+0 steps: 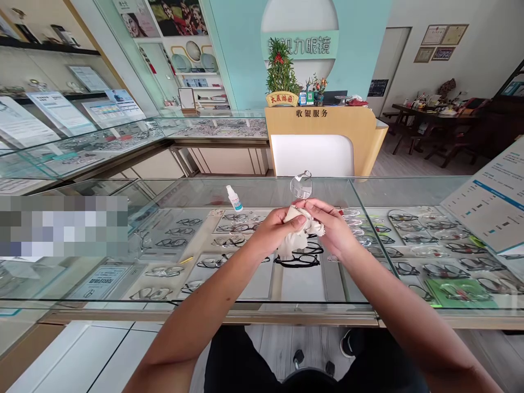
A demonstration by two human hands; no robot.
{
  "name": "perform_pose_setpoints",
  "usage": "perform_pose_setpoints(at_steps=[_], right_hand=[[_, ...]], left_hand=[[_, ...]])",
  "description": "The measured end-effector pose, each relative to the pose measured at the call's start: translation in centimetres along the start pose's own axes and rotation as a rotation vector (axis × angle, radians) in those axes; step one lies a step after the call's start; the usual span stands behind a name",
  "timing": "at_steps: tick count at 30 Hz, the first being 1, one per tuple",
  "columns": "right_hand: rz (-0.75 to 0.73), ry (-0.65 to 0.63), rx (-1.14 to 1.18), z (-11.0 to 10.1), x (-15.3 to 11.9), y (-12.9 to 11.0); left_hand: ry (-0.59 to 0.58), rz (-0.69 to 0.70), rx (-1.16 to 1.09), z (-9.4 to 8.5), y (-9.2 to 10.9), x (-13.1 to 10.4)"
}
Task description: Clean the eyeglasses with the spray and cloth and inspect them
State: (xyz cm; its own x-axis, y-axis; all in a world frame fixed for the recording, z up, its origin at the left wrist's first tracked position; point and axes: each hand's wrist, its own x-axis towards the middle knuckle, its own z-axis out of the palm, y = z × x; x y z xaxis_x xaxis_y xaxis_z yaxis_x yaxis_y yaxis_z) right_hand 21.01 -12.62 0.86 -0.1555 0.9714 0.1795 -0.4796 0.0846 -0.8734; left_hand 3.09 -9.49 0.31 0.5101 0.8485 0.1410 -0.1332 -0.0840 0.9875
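Both hands meet above the glass counter around a pair of eyeglasses (301,187) and a crumpled off-white cloth (297,240). One clear lens with a thin rim sticks up beyond the fingers; the other part of the eyeglasses is hidden by the cloth and hands. My left hand (280,224) is closed on the cloth, its thumb pressed over it. My right hand (333,226) is closed too, its fingertips at the thin frame beside the lens and the cloth against its palm. A small white spray bottle (234,198) with a blue band stands on the counter to the left.
Under the glass top (262,191) of the display counter lie rows of eyeglasses (298,261). A printed sheet (491,196) stands at the right. Across the floor are a wooden cash desk (364,136) and another glass showcase (221,128).
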Motion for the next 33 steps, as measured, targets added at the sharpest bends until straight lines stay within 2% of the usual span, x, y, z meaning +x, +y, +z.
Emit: perform_pose_setpoints(at_steps=[4, 7, 15, 26, 28, 33], right_hand=[[0.015, -0.004, 0.043, -0.2, 0.1, -0.1], [0.011, -0.008, 0.063, -0.3, 0.2, -0.1], [0.015, -0.006, 0.123, 0.6, -0.1, 0.5], [-0.009, -0.030, 0.072, 1.8, -0.9, 0.3], [0.006, -0.004, 0.056, 1.5, -0.8, 0.2], [0.004, 0.105, 0.039, 0.2, -0.1, 0.3]], left_hand=[[-0.081, 0.000, 0.002, 0.1, 0.8, -0.3], [-0.091, 0.034, 0.014, 0.4, 1.0, -0.4], [0.129, 0.211, 0.073, 2.3, -0.1, -0.5], [0.346, 0.285, 0.083, 2.6, -0.4, -0.7], [0.316, 0.269, 0.104, 2.4, -0.1, -0.6], [0.116, 0.164, 0.117, 1.4, 0.4, -0.5]])
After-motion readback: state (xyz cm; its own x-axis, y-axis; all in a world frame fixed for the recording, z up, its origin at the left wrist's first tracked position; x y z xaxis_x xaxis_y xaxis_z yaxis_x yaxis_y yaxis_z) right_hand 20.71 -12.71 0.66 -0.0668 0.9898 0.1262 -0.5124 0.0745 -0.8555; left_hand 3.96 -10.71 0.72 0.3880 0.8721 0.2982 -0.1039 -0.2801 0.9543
